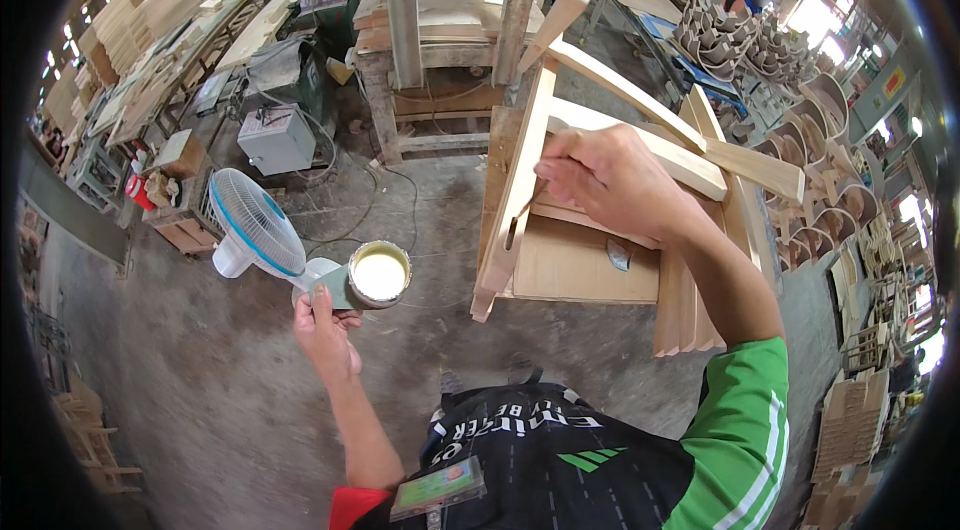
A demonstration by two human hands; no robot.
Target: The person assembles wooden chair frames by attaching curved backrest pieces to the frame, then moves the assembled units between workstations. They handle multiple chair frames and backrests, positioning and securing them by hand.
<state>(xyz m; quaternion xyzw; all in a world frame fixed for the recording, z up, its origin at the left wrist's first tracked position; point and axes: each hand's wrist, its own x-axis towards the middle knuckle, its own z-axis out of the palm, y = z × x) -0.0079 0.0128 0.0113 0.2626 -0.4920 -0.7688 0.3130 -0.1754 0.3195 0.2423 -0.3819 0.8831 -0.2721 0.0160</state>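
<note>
My left hand point(325, 335) is closed on the flat greenish handle of a cup point(380, 275) with a crusted rim and creamy white liquid inside. My right hand point(605, 180) is pinched round a thin dark stick point(535, 196), whose lower end points into a slot in a pale wooden leg point(517, 215). Whether a brush tip sits on that end is hidden. The leg belongs to a wooden frame with a curved arm piece point(630, 95) and a crossing rail point(650, 155), which rests on a stand to the right.
Just beyond my left hand is a white and blue fan point(258, 225). A grey metal box point(277, 140) and cables lie on the floor behind it. A wooden workbench point(440, 30) stands ahead. Curved wooden pieces point(810, 170) are stacked at the right, and people are far back.
</note>
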